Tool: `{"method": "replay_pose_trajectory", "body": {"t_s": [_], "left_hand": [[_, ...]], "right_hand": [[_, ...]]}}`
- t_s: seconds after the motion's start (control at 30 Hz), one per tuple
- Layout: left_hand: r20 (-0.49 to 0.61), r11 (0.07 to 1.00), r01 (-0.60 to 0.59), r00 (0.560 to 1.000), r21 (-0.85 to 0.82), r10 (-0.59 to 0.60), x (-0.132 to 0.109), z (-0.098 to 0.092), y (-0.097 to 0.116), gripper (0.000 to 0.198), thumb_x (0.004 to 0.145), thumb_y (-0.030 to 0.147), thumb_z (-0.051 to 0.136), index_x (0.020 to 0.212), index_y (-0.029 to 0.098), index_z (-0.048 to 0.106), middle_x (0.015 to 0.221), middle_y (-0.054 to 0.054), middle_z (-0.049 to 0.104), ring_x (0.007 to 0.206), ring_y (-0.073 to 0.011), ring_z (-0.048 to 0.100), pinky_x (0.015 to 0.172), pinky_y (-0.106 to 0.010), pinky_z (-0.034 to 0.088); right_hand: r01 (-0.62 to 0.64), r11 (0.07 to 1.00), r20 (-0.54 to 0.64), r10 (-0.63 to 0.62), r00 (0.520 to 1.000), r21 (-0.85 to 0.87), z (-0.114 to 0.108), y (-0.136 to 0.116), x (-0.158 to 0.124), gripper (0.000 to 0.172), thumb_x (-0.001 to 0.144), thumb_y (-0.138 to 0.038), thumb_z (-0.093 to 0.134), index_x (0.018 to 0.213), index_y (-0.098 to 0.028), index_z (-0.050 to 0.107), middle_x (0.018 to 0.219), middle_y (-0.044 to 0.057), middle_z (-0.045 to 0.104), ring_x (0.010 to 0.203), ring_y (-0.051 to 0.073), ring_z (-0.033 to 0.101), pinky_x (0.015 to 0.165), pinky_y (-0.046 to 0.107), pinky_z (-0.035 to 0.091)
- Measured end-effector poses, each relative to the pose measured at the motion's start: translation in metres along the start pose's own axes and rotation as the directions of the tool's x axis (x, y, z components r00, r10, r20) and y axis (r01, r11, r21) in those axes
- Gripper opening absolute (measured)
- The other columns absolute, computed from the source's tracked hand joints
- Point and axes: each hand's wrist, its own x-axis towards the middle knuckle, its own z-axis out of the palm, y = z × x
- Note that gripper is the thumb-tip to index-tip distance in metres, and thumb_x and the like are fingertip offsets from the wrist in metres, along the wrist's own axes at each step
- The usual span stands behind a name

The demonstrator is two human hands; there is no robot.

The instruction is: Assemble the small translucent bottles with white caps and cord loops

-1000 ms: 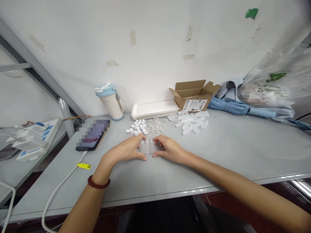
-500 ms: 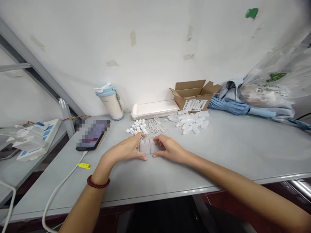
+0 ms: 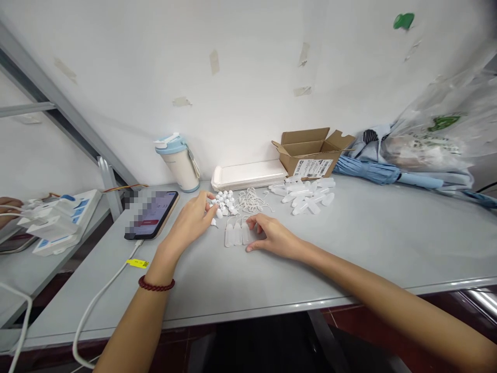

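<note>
A short row of small translucent plastic bottles, with thin white strings at their tops, lies on the grey table in front of me. My right hand is at the right end of this row. Its thumb and fingers curl round the rightmost bottle, partly hiding it. At the left edge of a pile of small white caps is my left hand. Its thumb and index finger are apart beside the caps. Behind the bottles is a tangle of white strings. More translucent bottles lie heaped on the right.
A stack of white trays and an open cardboard box stand by the wall. To the left are a tumbler and a charging phone. A folded blue umbrella lies at right. Another person's hand shows at far left.
My left hand has left the bottle row and moved up and left to the white caps. My right hand stays at the row's right end. Another person's hand has appeared at far left.
</note>
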Motion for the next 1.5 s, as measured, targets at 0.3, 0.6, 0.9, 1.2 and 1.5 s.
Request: {"method": "replay_pose_trajectory", "body": {"t_s": [0.3,0.6,0.9,1.2,1.5], "left_hand": [[-0.011,0.999,-0.043,0.999,0.005,0.044,0.005,0.017,-0.011,0.026,0.085,0.032,0.04,0.104,0.017,0.051,0.08,-0.004,0.058,0.082,-0.0234,0.057,0.07,-0.033,0.042],[-0.079,0.987,-0.149,0.987,-0.064,0.143,0.001,0.024,0.007,0.023,0.085,0.024,0.037,0.097,0.017,0.055,0.08,-0.005,0.058,0.085,-0.0228,0.054,0.074,-0.034,0.043],[-0.068,0.98,-0.17,0.984,-0.101,0.163,-0.001,0.027,0.013,0.022,0.086,0.024,0.037,0.098,0.018,0.055,0.085,-0.006,0.058,0.087,-0.0221,0.054,0.076,-0.034,0.045],[-0.036,0.978,-0.183,0.983,-0.096,0.18,-0.004,0.029,0.019,0.023,0.087,0.023,0.036,0.1,0.018,0.055,0.092,-0.008,0.06,0.09,-0.023,0.055,0.073,-0.035,0.045],[-0.035,0.934,-0.267,0.963,-0.239,0.267,-0.01,0.03,0.032,0.026,0.087,0.026,0.042,0.103,0.018,0.061,0.091,-0.006,0.064,0.086,-0.02,0.057,0.072,-0.032,0.047]], "right_hand": [[0.033,0.999,-0.007,-0.033,0.999,0.015,-0.003,0.001,0.0,0.059,0.064,-0.034,0.079,0.113,-0.015,0.051,0.1,0.007,0.059,0.08,0.017,0.054,0.074,0.033,0.047],[0.046,0.989,-0.164,-0.069,0.984,-0.139,-0.02,0.009,0.003,0.029,0.085,-0.032,0.058,0.106,-0.012,0.056,0.099,0.01,0.059,0.089,0.02,0.056,0.08,0.036,0.046],[0.029,0.871,-0.142,-0.113,0.983,-0.49,-0.02,0.027,0.007,0.023,0.088,-0.021,0.051,0.107,-0.014,0.062,0.108,0.015,0.057,0.1,0.028,0.047,0.087,0.045,0.043],[-0.019,0.981,-0.404,-0.063,0.913,-0.195,-0.024,0.026,0.009,0.029,0.085,-0.025,0.05,0.112,-0.017,0.058,0.112,0.012,0.059,0.104,0.026,0.053,0.088,0.044,0.044],[0.111,0.992,-0.344,-0.085,0.935,0.059,-0.024,0.004,0.003,0.036,0.082,-0.023,0.051,0.118,-0.022,0.056,0.114,0.008,0.061,0.094,0.02,0.058,0.072,0.033,0.048]]}}
